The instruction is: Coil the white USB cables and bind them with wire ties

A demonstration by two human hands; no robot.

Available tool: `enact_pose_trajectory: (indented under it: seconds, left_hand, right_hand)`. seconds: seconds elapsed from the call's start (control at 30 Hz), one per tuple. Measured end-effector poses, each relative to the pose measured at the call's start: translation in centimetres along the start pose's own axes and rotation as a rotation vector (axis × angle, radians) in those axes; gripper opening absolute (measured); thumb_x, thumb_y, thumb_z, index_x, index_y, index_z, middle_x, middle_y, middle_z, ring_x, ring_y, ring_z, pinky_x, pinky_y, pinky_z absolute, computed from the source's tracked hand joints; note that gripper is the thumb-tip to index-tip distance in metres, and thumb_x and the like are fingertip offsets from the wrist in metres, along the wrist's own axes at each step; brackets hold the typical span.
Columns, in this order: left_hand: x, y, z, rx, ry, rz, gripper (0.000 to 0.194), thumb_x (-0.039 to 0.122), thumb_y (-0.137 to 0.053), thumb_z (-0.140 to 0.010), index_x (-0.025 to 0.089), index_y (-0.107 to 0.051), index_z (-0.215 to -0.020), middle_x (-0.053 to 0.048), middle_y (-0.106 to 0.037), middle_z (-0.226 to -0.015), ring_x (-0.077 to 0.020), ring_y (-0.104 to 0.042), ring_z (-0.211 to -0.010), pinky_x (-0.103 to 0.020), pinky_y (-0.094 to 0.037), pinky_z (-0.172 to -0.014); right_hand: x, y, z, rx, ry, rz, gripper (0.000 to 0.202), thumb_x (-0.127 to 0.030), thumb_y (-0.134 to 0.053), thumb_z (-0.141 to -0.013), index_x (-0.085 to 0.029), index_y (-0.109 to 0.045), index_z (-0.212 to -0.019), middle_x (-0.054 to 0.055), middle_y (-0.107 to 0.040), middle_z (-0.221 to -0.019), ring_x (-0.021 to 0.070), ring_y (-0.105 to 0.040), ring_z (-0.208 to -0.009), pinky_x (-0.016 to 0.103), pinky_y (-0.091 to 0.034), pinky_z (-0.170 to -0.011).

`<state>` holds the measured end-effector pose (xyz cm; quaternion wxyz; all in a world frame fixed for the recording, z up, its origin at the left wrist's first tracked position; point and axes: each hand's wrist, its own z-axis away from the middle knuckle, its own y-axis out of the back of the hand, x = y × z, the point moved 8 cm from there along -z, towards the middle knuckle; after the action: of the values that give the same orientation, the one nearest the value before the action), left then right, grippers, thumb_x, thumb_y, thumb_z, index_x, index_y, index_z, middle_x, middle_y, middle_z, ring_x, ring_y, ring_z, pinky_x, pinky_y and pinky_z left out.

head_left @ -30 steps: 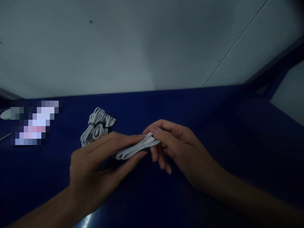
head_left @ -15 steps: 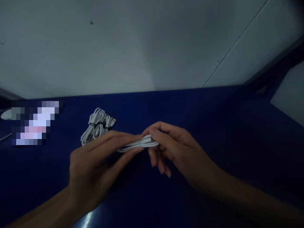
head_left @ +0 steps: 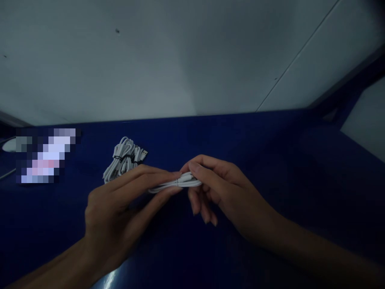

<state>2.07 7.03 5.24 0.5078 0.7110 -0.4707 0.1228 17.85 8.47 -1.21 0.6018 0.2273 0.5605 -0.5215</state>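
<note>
A coiled white cable (head_left: 173, 184) with a tie around its middle is held between both hands above the blue table (head_left: 186, 140). My left hand (head_left: 126, 212) pinches the coil near the tie, between thumb and fingers. On the right end, near the white plug, my right hand (head_left: 219, 184) grips the coil with thumb and forefinger; its other fingers curl below. Behind my left hand lies a pile of bundled white cables (head_left: 123, 154) with black ties, partly covered by that hand. A metal USB plug shows at the pile's right side.
At the far left of the table lies a bright, pixelated flat object (head_left: 49, 156). Beside it are a white rounded object (head_left: 9, 145) and a thin cable. A pale grey wall (head_left: 180, 60) stands behind the table.
</note>
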Motion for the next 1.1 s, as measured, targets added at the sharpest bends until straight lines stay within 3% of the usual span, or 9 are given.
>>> enact_pose_trajectory:
  seconds: [0.3, 0.5, 0.7, 0.87, 1.1]
  left_hand:
    - [-0.9, -0.4, 0.4, -0.003, 0.034, -0.039, 0.029, 0.037, -0.087, -0.095, 0.037, -0.084, -0.124, 0.004, -0.088, -0.108, -0.022, -0.085, -0.087, -0.034, -0.071, -0.081]
    - [-0.5, -0.4, 0.3, -0.024, -0.009, -0.066, 0.019, 0.035, -0.082, -0.1, 0.035, -0.084, -0.119, 0.004, -0.088, -0.103, -0.0206, -0.084, -0.08, -0.032, -0.07, -0.077]
    - [-0.7, -0.5, 0.3, -0.028, 0.024, -0.083, 0.016, 0.036, -0.08, -0.1, 0.036, -0.083, -0.116, 0.004, -0.087, -0.101, -0.0201, -0.083, -0.08, -0.03, -0.067, -0.071]
    - [-0.4, -0.4, 0.2, -0.019, 0.007, -0.09, 0.011, 0.039, -0.08, -0.1, 0.034, -0.083, -0.11, 0.004, -0.087, -0.096, -0.0192, -0.082, -0.077, -0.029, -0.066, -0.069]
    - [0.0, -0.5, 0.2, -0.03, -0.009, -0.075, 0.019, 0.036, -0.083, -0.099, 0.032, -0.082, -0.117, 0.002, -0.088, -0.1, -0.0188, -0.081, -0.078, -0.03, -0.068, -0.078]
  right_hand:
    - [1.0, 0.3, -0.2, 0.015, -0.088, -0.091, 0.038, -0.055, -0.062, -0.11, -0.02, -0.069, -0.097, -0.002, -0.069, -0.059, 0.0091, -0.058, -0.041, 0.016, -0.038, -0.038]
    - [1.3, -0.1, -0.1, -0.039, -0.153, -0.097, 0.043, -0.055, -0.056, -0.113, -0.019, -0.066, -0.09, 0.0, -0.07, -0.059, 0.0094, -0.057, -0.041, 0.017, -0.035, -0.038]
    - [0.3, 0.8, -0.1, 0.106, -0.016, 0.057, 0.039, -0.053, -0.065, -0.109, -0.019, -0.07, -0.091, -0.002, -0.067, -0.075, 0.0085, -0.061, -0.057, 0.016, -0.047, -0.047]
    - [-0.5, 0.7, 0.1, 0.067, 0.055, 0.092, 0.028, -0.047, -0.066, -0.11, -0.021, -0.074, -0.101, -0.003, -0.066, -0.072, 0.0084, -0.061, -0.055, 0.017, -0.048, -0.048]
    - [-0.4, 0.8, 0.1, 0.069, 0.038, 0.068, 0.031, -0.049, -0.064, -0.111, -0.021, -0.072, -0.1, -0.005, -0.064, -0.062, 0.0069, -0.057, -0.045, 0.015, -0.043, -0.042]
